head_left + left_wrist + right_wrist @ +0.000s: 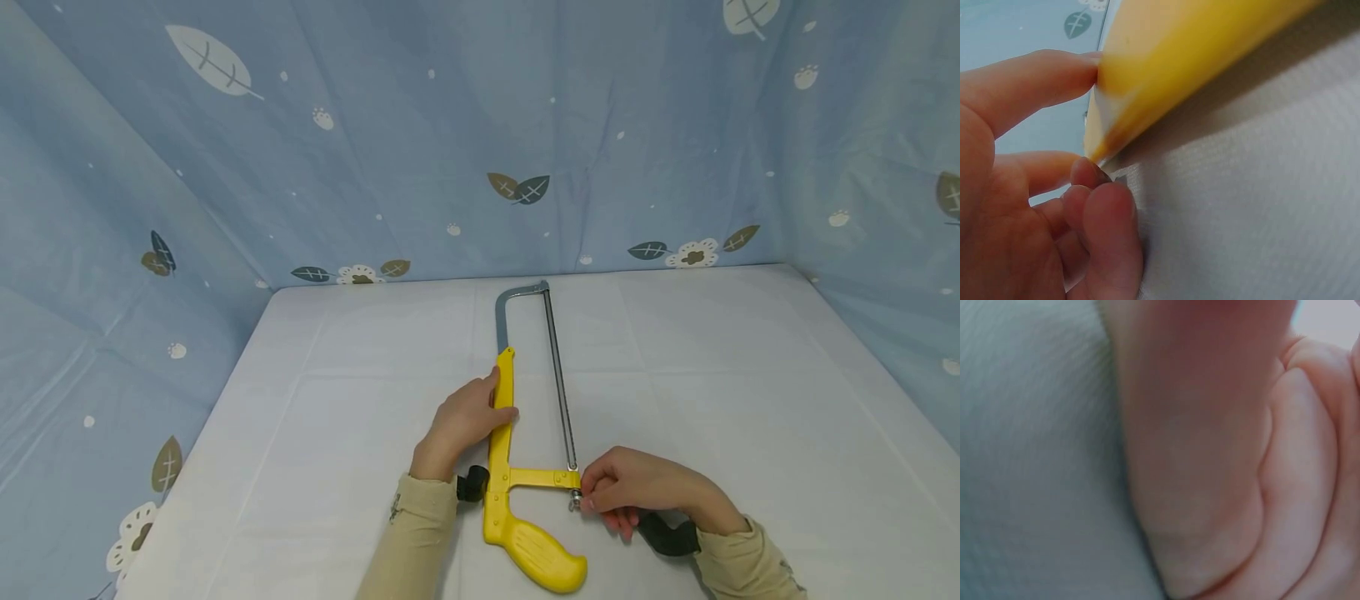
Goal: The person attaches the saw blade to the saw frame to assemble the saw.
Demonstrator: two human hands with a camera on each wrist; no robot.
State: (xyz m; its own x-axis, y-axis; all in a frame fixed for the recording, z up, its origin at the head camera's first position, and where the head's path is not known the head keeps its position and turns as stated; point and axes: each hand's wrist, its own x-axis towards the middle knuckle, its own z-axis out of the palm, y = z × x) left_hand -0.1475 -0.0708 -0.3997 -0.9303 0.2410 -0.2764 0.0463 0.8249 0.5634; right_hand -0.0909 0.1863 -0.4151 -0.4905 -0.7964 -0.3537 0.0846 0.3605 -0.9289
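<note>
A hacksaw (pixel 498 454) with a yellow frame and a grey front bow (pixel 501 321) lies on the white cloth, its yellow handle (pixel 543 554) toward me. Its blade (pixel 558 375) runs along the right side of the frame. My left hand (pixel 467 412) holds the yellow frame bar midway, thumb across the top; the left wrist view shows fingertips against the yellow edge. At the near end of the blade, my right hand (pixel 645 483) pinches the small metal wing nut (pixel 575 500) with thumb and forefinger. In the right wrist view, curled fingers (pixel 1300 444) hide the nut.
The table (pixel 360 433) is covered in white cloth with fold lines. A blue curtain (pixel 420 150) with leaf and flower prints hangs behind it and along both sides. Black wrist-worn devices (pixel 667 535) sit at both wrists, the left one beside the saw frame.
</note>
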